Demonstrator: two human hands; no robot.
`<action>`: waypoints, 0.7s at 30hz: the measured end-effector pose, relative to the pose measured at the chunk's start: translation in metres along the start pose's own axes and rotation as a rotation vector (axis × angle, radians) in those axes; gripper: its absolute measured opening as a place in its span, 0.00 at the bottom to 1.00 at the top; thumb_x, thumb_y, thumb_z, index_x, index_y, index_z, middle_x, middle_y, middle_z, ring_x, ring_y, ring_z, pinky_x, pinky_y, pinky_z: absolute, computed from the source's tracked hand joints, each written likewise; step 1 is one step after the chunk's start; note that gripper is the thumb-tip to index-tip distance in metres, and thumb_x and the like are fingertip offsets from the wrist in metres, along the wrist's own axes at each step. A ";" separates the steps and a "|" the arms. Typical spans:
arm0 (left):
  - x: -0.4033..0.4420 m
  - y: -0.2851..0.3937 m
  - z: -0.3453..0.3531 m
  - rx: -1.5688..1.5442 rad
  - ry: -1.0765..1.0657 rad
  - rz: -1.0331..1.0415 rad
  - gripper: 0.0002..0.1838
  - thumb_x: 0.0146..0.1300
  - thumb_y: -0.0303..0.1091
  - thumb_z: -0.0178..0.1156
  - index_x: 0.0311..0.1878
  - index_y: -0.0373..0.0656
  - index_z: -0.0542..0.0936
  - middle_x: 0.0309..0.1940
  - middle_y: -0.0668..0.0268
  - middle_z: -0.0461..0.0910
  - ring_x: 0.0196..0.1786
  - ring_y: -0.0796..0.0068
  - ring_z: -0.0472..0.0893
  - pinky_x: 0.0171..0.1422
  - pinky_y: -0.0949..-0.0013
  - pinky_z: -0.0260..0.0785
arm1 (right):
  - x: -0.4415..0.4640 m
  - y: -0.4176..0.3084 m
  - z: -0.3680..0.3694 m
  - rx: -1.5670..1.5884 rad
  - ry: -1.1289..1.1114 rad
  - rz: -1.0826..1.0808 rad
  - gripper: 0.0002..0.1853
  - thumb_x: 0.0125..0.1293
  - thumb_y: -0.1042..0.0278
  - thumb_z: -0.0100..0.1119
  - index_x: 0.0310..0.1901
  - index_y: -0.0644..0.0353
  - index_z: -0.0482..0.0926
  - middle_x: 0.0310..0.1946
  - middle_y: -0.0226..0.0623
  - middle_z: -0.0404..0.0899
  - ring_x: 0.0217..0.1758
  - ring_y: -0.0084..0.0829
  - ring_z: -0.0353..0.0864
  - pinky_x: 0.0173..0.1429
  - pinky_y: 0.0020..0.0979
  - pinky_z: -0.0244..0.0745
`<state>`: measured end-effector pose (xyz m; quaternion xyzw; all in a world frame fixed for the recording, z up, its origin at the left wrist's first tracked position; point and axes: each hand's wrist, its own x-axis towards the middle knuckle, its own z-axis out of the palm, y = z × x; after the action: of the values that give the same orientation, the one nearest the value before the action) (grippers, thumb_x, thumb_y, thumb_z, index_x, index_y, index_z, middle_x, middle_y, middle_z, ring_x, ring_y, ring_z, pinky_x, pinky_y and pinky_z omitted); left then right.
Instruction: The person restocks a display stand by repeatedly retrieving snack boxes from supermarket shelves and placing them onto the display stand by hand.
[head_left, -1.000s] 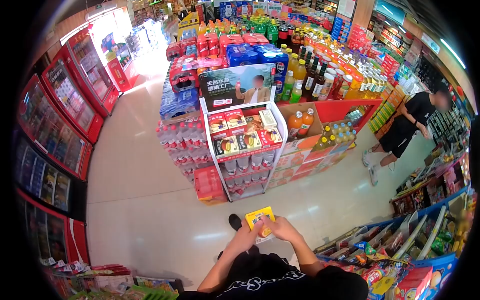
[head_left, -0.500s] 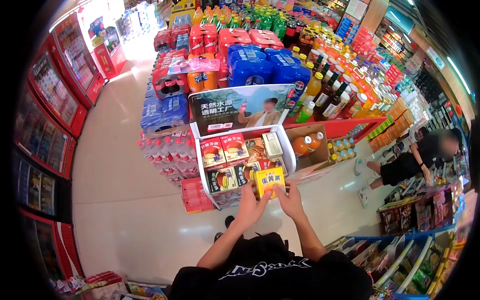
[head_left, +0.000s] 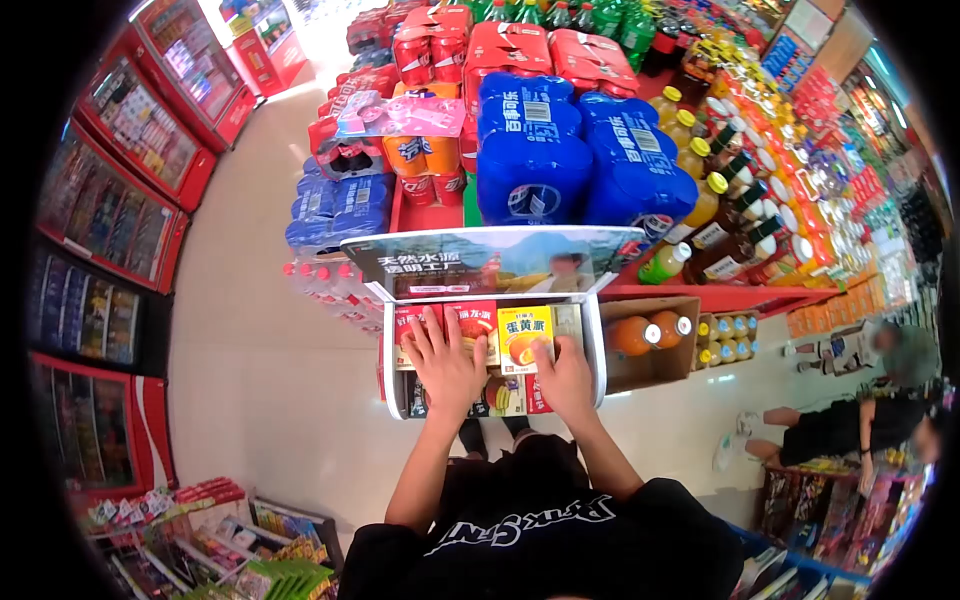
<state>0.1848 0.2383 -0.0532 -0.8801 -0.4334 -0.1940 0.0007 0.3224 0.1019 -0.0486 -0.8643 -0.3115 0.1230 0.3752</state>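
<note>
My left hand (head_left: pixel 445 370) lies open, fingers spread over the red snack boxes (head_left: pixel 484 318) in a white display bin (head_left: pixel 598 345). My right hand (head_left: pixel 567 382) grips a yellow pie box (head_left: pixel 520 328) at its lower right corner, thumb on its front face. The yellow box is in the right part of the bin's back row, beside a red box; whether it rests on the boxes below cannot be made out. Dark boxes (head_left: pixel 500 398) in the front row are partly hidden by my hands. Behind them rises a printed sign panel (head_left: pixel 450 265).
Blue shrink-wrapped can packs (head_left: pixel 530 150) and many bottles (head_left: pixel 715 190) are stacked behind the bin. A carton (head_left: pixel 640 378) with orange bottles stands to the right. Red drink fridges (head_left: pixel 150 130) line the left. Another person (head_left: pixel 840 430) is at shelves on the right.
The yellow box, held in both hands before, has moved back into the bin. My left hand has let go of it and spread over the red boxes. The view has shifted closer to the bin.
</note>
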 end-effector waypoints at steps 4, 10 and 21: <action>0.004 -0.001 -0.006 -0.029 -0.081 0.018 0.38 0.74 0.55 0.54 0.77 0.35 0.69 0.78 0.39 0.63 0.79 0.32 0.60 0.83 0.33 0.44 | 0.019 0.011 0.006 -0.067 -0.005 -0.128 0.23 0.74 0.50 0.64 0.51 0.66 0.75 0.43 0.54 0.80 0.45 0.58 0.82 0.48 0.53 0.78; 0.004 -0.001 -0.005 -0.008 -0.131 0.026 0.39 0.74 0.54 0.54 0.78 0.35 0.67 0.79 0.39 0.60 0.81 0.32 0.57 0.85 0.35 0.42 | 0.031 0.013 0.003 -0.064 -0.082 -0.144 0.25 0.74 0.49 0.64 0.53 0.66 0.72 0.45 0.54 0.78 0.47 0.58 0.82 0.47 0.53 0.79; -0.004 0.000 0.007 -0.025 -0.013 -0.042 0.38 0.73 0.56 0.59 0.75 0.38 0.72 0.77 0.45 0.67 0.80 0.38 0.62 0.85 0.37 0.45 | 0.024 0.015 -0.008 -0.019 -0.200 -0.156 0.27 0.72 0.49 0.66 0.52 0.67 0.71 0.45 0.58 0.79 0.47 0.61 0.82 0.50 0.55 0.78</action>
<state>0.1850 0.2364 -0.0610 -0.8721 -0.4492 -0.1935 -0.0174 0.3511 0.1045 -0.0538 -0.8245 -0.4147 0.1761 0.3423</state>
